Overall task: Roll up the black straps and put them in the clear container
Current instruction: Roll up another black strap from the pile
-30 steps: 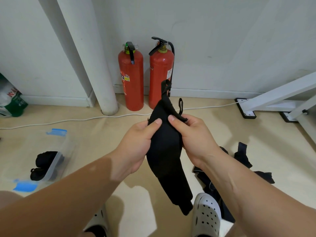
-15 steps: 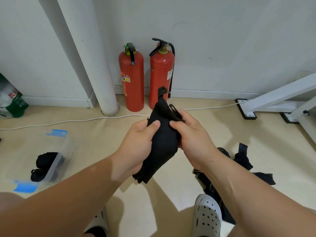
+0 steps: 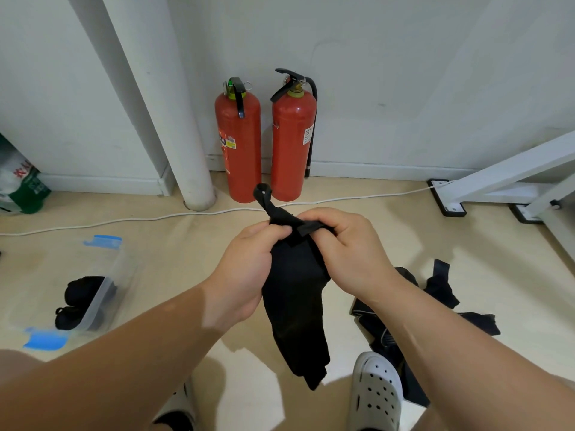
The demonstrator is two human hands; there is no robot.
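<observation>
holding the black strap up in front of the body, the left hand and the right hand are both closed on its upper end, thumbs and fingertips pinched close together over a narrow tab at the top, while a thin looped end sticks up just above the knuckles. compared with half a second ago, the cloth below the hands has dropped out again: then it was gathered into a short bunch tucked against the left palm, and now a long tail hangs straight down between the wrists toward the floor, ending near the white clog beneath the right forearm. a second ago the tail hung long in much the same way, so the bundle has been drawn up and let fall rather than wound. that reads as the roll not yet begun in earnest; the hands seem to be sorting out the top end and finding the edge to start from. the clear container sits on the floor well off to the left of the left forearm, with blue clips at its ends and what look like two rolled dark bundles already inside. more loose black straps lie heaped on the floor just beyond and below the right wrist, so several remain to do. the hanging tail must be wound tight before anything goes leftward to the box.
</observation>
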